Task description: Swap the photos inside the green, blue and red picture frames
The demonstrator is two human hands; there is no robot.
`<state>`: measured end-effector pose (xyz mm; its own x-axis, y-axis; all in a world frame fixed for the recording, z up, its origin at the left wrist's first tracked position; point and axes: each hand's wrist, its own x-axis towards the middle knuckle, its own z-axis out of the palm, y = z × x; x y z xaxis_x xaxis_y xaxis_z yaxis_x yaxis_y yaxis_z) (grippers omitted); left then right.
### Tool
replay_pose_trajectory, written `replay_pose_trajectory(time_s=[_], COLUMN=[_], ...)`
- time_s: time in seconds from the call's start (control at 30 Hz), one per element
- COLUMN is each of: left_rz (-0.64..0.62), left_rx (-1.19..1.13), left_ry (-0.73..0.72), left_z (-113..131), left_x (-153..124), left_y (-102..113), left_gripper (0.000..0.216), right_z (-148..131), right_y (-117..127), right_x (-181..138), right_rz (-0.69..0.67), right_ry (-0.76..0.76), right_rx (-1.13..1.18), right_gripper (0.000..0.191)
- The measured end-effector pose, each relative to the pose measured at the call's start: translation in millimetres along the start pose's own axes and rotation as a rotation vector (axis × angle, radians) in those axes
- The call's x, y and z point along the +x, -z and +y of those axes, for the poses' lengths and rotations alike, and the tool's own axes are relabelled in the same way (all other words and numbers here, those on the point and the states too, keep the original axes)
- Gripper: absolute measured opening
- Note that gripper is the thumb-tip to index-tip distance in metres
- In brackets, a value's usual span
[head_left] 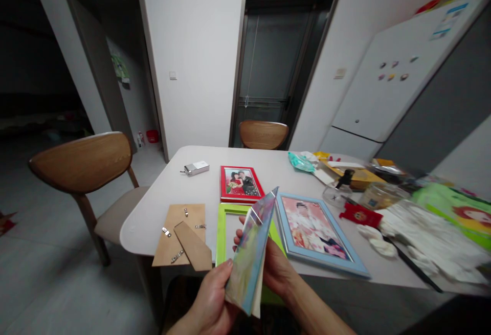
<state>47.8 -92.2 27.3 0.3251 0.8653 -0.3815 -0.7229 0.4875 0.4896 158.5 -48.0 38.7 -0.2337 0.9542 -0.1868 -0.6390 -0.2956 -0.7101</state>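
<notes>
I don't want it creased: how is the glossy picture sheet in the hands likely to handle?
The glossy picture sheet looks thin, so it is probably light and may flex. Bright glare near its top suggests a smooth, perhaps slippery surface. A pale layer shows along its lower right edge, so the two might slide against each other.

a person's left hand [215,294] and right hand [276,269] appear bare, with rounded fingertips [239,233], while both forearms [312,305], tapering toward the wrists, show uncovered to the view's lower edge.
</notes>
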Motion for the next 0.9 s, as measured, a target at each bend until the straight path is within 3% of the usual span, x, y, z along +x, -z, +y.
replay_pose_trajectory(time_s=[0.2, 0.33, 0.43, 0.5, 0.67, 0.8, 0.9], left_rz=[0.013, -0.101, -0.148, -0.117, 0.015, -0.087, -0.163], left_rx=[0.014, 0.132, 0.25, 0.369, 0.941, 1.468, 1.669], left_ry=[0.138, 0.193, -0.009, -0.166, -0.512, -0.621, -0.64], left_z=[-12, -22, -14, -2, 23, 19, 12], left_x=[-1, -1, 0, 3, 13, 15, 15], left_y=[-10, -7, -4, 3, 30, 45, 52], left_gripper=[0.008, 0.023, 0.03, 0.033, 0.036, 0.051, 0.054], right_z=[-4, -15, -29, -36, -38, -32, -29], right_y=[2, 1, 13, 28, 69, 73, 64], right_x=[1, -3, -2, 3, 25, 36, 39], right_rz=[0.104, 0.135, 0.148, 0.237, 0.424, 0.397, 0.326], right_ry=[0.091, 0.066, 0.033, 0.092, 0.143, 0.149, 0.175], right_rx=[0.073, 0.024, -0.141, -0.253, -0.516, -0.714, -0.81], right_gripper=[0.022, 0.027, 0.034, 0.037, 0.038, 0.04, 0.041])
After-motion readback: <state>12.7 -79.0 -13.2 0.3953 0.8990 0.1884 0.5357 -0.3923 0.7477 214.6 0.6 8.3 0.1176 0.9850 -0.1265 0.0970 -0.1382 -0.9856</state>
